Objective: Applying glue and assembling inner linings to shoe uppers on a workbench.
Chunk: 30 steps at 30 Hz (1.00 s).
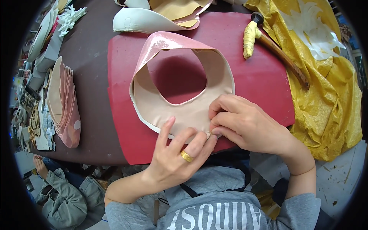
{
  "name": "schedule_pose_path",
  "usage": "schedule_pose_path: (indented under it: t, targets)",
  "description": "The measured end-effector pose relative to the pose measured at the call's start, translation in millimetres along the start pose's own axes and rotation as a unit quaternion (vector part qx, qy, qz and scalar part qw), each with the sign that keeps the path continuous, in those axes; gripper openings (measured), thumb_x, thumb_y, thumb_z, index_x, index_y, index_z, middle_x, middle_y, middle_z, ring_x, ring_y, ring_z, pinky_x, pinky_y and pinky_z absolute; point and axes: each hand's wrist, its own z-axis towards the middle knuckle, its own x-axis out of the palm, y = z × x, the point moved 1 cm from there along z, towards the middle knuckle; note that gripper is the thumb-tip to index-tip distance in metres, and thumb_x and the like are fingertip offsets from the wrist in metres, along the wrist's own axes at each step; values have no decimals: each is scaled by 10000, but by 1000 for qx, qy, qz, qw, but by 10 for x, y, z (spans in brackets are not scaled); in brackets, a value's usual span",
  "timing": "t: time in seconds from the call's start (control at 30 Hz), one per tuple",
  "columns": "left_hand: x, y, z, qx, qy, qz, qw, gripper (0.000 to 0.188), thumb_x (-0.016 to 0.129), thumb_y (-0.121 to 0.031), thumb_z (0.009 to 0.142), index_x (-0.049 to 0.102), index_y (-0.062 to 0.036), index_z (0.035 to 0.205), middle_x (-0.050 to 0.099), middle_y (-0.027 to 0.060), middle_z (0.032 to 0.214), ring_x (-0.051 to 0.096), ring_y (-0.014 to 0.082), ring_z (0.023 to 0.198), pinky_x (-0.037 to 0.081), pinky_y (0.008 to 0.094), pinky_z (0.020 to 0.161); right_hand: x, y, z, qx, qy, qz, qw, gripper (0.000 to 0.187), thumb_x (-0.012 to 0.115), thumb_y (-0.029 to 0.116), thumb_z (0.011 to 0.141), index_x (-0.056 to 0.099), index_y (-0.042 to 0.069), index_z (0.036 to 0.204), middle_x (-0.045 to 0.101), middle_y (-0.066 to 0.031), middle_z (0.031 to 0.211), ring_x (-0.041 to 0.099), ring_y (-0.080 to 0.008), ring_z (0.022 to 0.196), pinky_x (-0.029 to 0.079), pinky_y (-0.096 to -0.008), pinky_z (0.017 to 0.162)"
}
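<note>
A ring-shaped shoe upper (168,109), glossy pink outside and beige inside, stands on a red mat with its opening facing up. Its near edge is pinched by the fingertips of my right hand (247,124). Close beside them, my left hand (174,155), with a gold ring on one finger, grips the same edge between thumb and fingers. The left index finger is raised over the beige lining. Both sets of fingertips nearly meet at the lower rim, and whatever small bit lies between them is hidden.
Under the upper lies the red mat (260,80) on a dark brown table (92,96). A hammer (283,57) with yellow wrapping rests at the right, beside a yellow sheet (329,111). Stacked pink uppers (67,107) stand left; white-and-beige pieces (153,19) lie behind. Another person (65,195) sits lower left.
</note>
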Motion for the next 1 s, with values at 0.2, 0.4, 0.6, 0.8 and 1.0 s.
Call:
schedule_pose_path:
  t: [0.2,0.4,0.6,0.8,1.0]
  targets:
    - [50,-163,-86,-20,-10,80,997,235,742,-98,729,712,-94,962,578,19,998,554,175,857,450,488,930,-98,20,50,34,44,3,998,36,677,-2,767,645,-1,782,548,-62,915,513,-193,727,445,-295,649]
    - [-33,-152,24,-77,8,-5,997,241,739,-97,730,707,-90,969,576,29,978,544,176,845,447,435,851,-142,-34,90,78,73,55,993,40,669,-12,745,630,-7,755,543,-57,887,505,-194,691,434,-294,628]
    - [52,-357,98,-144,-2,116,983,223,732,-88,741,698,-80,961,591,40,948,536,171,826,422,371,779,-80,-34,89,53,38,30,997,48,675,-15,729,631,-14,749,538,-59,877,501,-189,683,429,-285,621]
    - [135,-565,113,-225,-7,146,963,209,722,-69,744,699,-64,952,606,41,940,523,174,779,410,341,764,31,-5,-9,18,-51,35,998,60,674,-22,731,640,-9,779,544,-63,901,501,-187,684,429,-278,619]
    - [20,-462,136,-268,-50,7,962,190,703,-30,749,692,-16,938,638,71,906,532,185,660,429,314,658,18,-80,-60,25,-27,85,996,69,664,-27,763,640,-1,822,552,-74,948,515,-192,723,444,-273,632]
